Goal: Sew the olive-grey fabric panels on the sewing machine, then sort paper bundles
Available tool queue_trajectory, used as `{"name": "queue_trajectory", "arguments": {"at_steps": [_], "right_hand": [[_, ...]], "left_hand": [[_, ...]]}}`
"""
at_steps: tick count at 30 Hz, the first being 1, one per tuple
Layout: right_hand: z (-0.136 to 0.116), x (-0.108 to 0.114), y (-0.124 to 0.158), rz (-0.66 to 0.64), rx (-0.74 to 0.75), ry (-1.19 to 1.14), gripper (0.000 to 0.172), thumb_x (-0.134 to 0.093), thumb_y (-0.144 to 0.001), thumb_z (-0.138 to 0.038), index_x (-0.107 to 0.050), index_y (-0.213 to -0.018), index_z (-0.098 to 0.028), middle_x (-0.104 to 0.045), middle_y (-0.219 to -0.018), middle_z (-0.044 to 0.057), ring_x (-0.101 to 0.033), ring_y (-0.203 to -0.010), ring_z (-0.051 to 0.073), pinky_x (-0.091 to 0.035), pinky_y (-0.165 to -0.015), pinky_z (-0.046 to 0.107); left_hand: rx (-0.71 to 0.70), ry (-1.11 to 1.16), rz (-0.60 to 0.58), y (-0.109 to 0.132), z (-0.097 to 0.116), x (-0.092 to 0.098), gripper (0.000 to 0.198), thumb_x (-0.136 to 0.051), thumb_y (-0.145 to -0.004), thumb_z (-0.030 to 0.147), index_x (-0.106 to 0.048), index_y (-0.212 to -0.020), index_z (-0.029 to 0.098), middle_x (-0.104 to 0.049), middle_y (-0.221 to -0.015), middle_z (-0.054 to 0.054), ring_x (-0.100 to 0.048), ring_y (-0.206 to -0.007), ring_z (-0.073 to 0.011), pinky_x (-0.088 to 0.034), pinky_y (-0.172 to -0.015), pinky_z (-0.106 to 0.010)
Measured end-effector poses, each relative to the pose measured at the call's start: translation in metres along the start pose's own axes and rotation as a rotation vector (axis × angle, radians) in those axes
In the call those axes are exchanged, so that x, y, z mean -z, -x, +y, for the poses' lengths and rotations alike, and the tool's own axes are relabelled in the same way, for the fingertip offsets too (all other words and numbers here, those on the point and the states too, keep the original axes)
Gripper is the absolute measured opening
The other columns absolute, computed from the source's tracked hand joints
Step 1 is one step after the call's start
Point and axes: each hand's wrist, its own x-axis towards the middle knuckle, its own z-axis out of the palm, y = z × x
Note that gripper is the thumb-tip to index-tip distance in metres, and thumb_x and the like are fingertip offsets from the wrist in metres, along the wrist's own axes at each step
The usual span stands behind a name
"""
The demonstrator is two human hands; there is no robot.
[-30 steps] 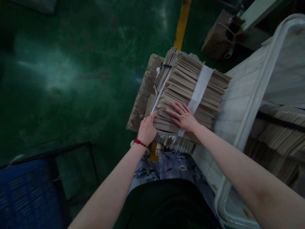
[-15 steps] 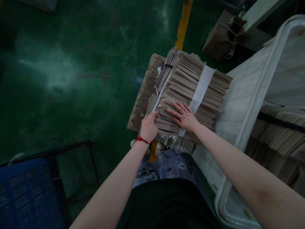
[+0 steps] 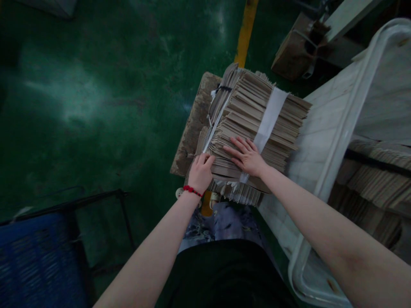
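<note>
A thick bundle of flat brown paper pieces (image 3: 253, 115), bound by a wide white strap (image 3: 271, 115), lies on top of other bundles on a worn wooden board (image 3: 192, 124). My right hand (image 3: 246, 156) lies flat on the bundle's near end with its fingers spread, just left of the strap. My left hand (image 3: 201, 172), with a red cord at the wrist, curls its fingers against the bundle's near left corner and grips the edge of the stack.
A white metal-railed cart (image 3: 337, 141) stands right of the bundle, with more paper stacks (image 3: 379, 184) beyond its rail. A blue crate in a black frame (image 3: 35, 256) sits at lower left. The floor is green with a yellow line (image 3: 245, 30). A brown box (image 3: 297, 47) lies beyond.
My left hand has slid slightly down and toward me along the bundle's left corner. My right hand has stayed flat in place.
</note>
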Motion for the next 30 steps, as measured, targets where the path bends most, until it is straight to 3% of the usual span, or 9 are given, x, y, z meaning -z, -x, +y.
{"name": "queue_trajectory", "arguments": {"at_steps": [5, 11, 16, 22, 30], "right_hand": [[0.005, 0.007, -0.002, -0.033, 0.006, -0.008, 0.057, -0.042, -0.098, -0.036, -0.018, -0.149, -0.046, -0.015, -0.160, -0.008, -0.019, -0.146, 0.023, -0.019, -0.116, 0.049], [0.019, 0.017, -0.007, -0.046, 0.114, 0.053, 0.055, -0.044, -0.098, -0.039, -0.022, -0.147, -0.049, -0.017, -0.160, -0.009, -0.024, -0.144, 0.022, -0.013, -0.117, 0.050], [0.025, 0.010, -0.007, -0.046, 0.118, 0.050, 0.053, -0.043, -0.098, -0.038, -0.023, -0.147, -0.048, -0.014, -0.160, -0.009, -0.020, -0.145, 0.021, -0.009, -0.118, 0.049], [0.029, 0.013, -0.008, -0.085, 0.116, 0.019, 0.051, -0.039, -0.099, -0.038, -0.023, -0.146, -0.050, -0.014, -0.160, -0.011, -0.020, -0.145, 0.022, -0.012, -0.117, 0.049], [0.030, 0.012, -0.007, -0.062, 0.130, 0.036, 0.051, -0.038, -0.100, -0.036, -0.023, -0.147, -0.047, -0.019, -0.160, -0.006, -0.020, -0.145, 0.022, -0.011, -0.115, 0.048]], "left_hand": [[-0.034, -0.139, 0.034, 0.007, 0.007, -0.006, 0.041, -0.046, -0.085, 0.010, -0.059, -0.122, 0.019, -0.048, -0.138, -0.014, -0.044, -0.126, -0.0324, -0.037, -0.105, -0.047], [-0.108, -0.104, 0.028, 0.011, 0.011, -0.011, 0.047, -0.039, -0.089, 0.008, -0.049, -0.133, 0.017, -0.038, -0.153, -0.010, -0.030, -0.142, -0.0272, -0.029, -0.113, -0.046], [-0.100, -0.117, 0.014, 0.011, 0.011, -0.012, 0.047, -0.042, -0.087, 0.008, -0.048, -0.133, 0.015, -0.046, -0.145, -0.014, -0.035, -0.139, -0.0274, -0.027, -0.114, -0.045], [-0.075, 0.015, 0.012, 0.002, 0.005, -0.013, 0.047, -0.045, -0.081, 0.005, -0.053, -0.125, 0.016, -0.053, -0.129, -0.013, -0.049, -0.122, -0.0263, -0.039, -0.107, -0.040], [-0.126, -0.032, 0.019, -0.001, 0.006, -0.012, 0.060, -0.041, -0.085, 0.005, -0.041, -0.144, 0.017, -0.053, -0.126, -0.013, -0.047, -0.119, -0.0268, -0.040, -0.108, -0.041]]}}
